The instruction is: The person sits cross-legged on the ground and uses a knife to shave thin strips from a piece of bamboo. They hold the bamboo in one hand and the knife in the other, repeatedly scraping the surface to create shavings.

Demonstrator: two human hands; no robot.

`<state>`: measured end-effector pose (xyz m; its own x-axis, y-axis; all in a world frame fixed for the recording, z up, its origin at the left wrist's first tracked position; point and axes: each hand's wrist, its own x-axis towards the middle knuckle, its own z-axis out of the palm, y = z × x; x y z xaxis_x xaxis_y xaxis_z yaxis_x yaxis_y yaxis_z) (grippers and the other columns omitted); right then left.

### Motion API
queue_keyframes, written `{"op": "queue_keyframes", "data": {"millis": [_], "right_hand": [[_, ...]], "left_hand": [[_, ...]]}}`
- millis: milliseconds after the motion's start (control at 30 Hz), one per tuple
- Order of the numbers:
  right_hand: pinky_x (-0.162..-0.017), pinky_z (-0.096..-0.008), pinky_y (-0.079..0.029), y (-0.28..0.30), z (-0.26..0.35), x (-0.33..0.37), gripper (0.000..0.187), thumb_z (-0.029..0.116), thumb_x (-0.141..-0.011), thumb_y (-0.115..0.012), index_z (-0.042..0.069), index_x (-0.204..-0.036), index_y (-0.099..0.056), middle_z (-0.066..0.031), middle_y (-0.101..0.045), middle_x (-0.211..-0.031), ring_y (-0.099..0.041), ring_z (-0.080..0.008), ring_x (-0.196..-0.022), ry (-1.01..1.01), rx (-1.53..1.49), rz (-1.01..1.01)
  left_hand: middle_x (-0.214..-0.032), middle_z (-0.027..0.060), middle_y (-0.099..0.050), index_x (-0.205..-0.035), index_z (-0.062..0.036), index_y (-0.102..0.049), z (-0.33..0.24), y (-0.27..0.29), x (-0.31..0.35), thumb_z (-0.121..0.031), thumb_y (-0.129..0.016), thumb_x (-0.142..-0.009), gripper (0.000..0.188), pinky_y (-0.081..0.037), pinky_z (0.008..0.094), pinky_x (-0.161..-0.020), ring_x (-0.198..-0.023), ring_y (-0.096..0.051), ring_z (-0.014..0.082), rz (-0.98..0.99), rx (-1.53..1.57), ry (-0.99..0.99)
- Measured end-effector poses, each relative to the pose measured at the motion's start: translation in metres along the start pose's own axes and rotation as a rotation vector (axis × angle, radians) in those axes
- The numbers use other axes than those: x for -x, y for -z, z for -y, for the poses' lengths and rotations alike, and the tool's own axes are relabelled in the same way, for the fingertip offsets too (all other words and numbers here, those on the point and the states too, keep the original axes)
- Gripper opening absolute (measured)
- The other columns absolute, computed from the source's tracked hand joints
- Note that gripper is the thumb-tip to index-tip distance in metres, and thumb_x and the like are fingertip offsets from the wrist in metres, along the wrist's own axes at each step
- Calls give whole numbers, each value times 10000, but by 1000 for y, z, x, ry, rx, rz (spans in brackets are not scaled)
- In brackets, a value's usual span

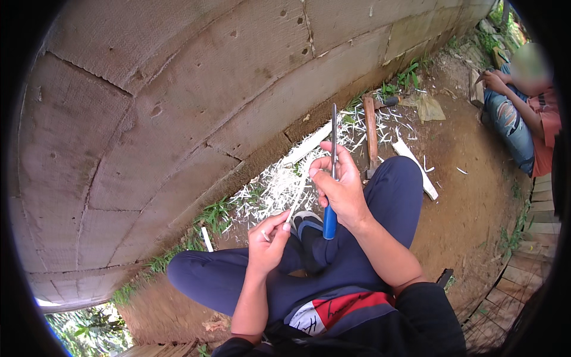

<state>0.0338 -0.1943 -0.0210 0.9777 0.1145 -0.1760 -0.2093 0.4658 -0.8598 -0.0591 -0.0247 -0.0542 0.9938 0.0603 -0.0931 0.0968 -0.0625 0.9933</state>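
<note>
Gripping a blue-handled knife (331, 196) with fingers clamped round the handle, blade pointing toward 12 o'clock, the right hand (340, 191) sits just past centre above the person's knee. At 7 o'clock from it, the left hand (267, 241) pinches the lower end of a thin pale strip (297, 199), which slants up to the right hand. Pale shavings (270, 187) litter the ground below a concrete wall (178, 101); another seated person (523, 113) appears at 2 o'clock.
</note>
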Motion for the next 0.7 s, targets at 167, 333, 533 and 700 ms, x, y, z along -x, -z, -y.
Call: {"op": "queue_keyframes", "data": {"millis": [167, 333, 533, 700], "right_hand": [[-364, -171, -366, -1, 1, 0, 526, 2, -810, -606, 10, -1256, -327, -41, -540, -849, -435, -27, -474, 1, -30, 21], [-366, -170, -350, 0, 0, 2, 501, 18, -822, -603, 7, -1244, -334, -58, -546, -856, -437, -24, -459, 17, -40, 26], [-360, -171, -348, 2, 1, 2, 509, 24, -815, -613, -3, -1240, -334, -55, -548, -831, -438, -26, -450, 6, -69, 23], [-361, -171, -359, 5, 1, 1, 520, 20, -807, -620, 9, -1240, -333, -49, -553, -812, -439, -30, -450, 1, -104, 59]], "left_hand": [[-784, -3, -585, -1086, 26, -617, 0, 0, 1, -10, -578, -850, 242, -414, 176, -600, -669, -501, 30, 7, 63, 40], [-732, -2, -568, -1096, 18, -605, 5, -1, 2, -36, -559, -870, 238, -381, 177, -529, -600, -473, 28, 15, 71, 11], [-683, 26, -561, -1109, 8, -588, 5, 1, 2, -68, -541, -889, 237, -327, 171, -429, -473, -418, 27, 46, 105, 13], [-697, 35, -560, -1120, 8, -581, 1, 2, 3, -74, -532, -900, 240, -323, 168, -426, -476, -407, 22, 67, 217, 78]]}}
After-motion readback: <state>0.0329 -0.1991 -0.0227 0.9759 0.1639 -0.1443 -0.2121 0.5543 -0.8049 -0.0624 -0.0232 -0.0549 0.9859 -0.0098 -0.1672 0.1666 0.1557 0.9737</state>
